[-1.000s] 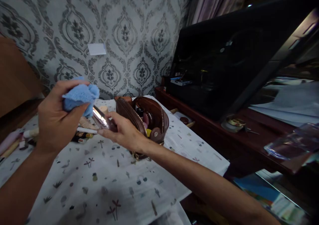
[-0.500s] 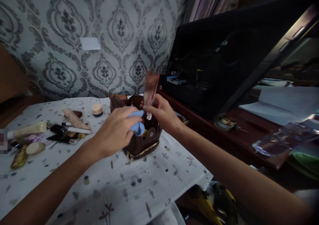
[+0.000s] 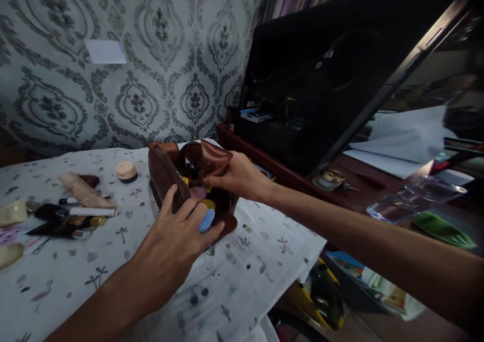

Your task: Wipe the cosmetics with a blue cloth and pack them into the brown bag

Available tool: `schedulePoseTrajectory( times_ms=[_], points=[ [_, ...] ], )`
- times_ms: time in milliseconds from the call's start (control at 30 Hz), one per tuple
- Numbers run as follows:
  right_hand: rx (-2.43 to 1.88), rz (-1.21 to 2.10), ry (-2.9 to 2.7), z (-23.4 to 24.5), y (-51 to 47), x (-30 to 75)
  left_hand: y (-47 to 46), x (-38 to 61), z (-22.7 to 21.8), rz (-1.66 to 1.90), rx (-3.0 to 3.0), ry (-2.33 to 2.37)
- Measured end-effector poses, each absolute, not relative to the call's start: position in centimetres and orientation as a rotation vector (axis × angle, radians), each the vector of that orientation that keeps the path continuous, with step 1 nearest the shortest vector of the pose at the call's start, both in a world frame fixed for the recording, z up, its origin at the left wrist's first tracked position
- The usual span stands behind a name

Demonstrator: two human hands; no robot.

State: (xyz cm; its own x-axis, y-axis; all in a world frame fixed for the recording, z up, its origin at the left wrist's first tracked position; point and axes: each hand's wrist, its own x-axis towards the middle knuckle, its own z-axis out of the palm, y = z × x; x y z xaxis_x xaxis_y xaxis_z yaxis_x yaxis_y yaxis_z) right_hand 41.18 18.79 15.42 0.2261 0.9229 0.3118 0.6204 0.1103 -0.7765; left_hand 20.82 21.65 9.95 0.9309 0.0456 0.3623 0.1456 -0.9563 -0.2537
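A brown leather-look makeup bag (image 3: pixel 164 173) stands open on the patterned cloth, with yellow and pink items showing inside. My right hand (image 3: pixel 242 178) is closed around a shiny copper-coloured squeeze tube (image 3: pixel 215 159), tilted over the bag's right side with its lower end down in the opening. At the front of the bag is my left hand (image 3: pixel 177 231), outer fingers spread against the bag's rim. Between its thumb and nearest finger sits a soft light-blue piece (image 3: pixel 206 221), possibly a sponge or cloth. The fingers partly hide the bag's front.
Several cosmetics lie to the left, among them a beige tube (image 3: pixel 81 190), a white pen-like tube (image 3: pixel 94 212) and a small jar (image 3: pixel 126 171). At the right, a large dark screen (image 3: pixel 295 90) leans over a red-brown desk. A clear plastic piece (image 3: pixel 416 198) lies there.
The copper-coloured tube has gone from upright above the bag to lower and tilted inside its opening. My left hand has come down onto the bag's front, still with the blue piece. The view has shifted right.
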Motion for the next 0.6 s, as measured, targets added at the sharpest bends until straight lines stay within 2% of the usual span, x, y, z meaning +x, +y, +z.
schedulePoseTrajectory(
  times_ms=[133, 233, 367, 600],
  points=[
    [-1.722, 0.249, -1.751, 15.9, 19.0, 41.5, 21.9, 21.0, 9.5, -0.654, -2.778, -0.119],
    [-1.760, 0.237, -1.840, 15.9, 19.3, 41.4, 22.0, 21.0, 9.5, -0.697, -2.755, -0.083],
    [-1.961, 0.253, -1.852, 16.1, 19.6, 40.7, 22.1, 20.9, 9.4, -0.694, -2.739, -0.071],
    [-2.060, 0.188, -1.853, 17.2, 19.8, 40.6, 21.9, 21.0, 9.5, -0.714, -2.715, -0.076]
  ],
)
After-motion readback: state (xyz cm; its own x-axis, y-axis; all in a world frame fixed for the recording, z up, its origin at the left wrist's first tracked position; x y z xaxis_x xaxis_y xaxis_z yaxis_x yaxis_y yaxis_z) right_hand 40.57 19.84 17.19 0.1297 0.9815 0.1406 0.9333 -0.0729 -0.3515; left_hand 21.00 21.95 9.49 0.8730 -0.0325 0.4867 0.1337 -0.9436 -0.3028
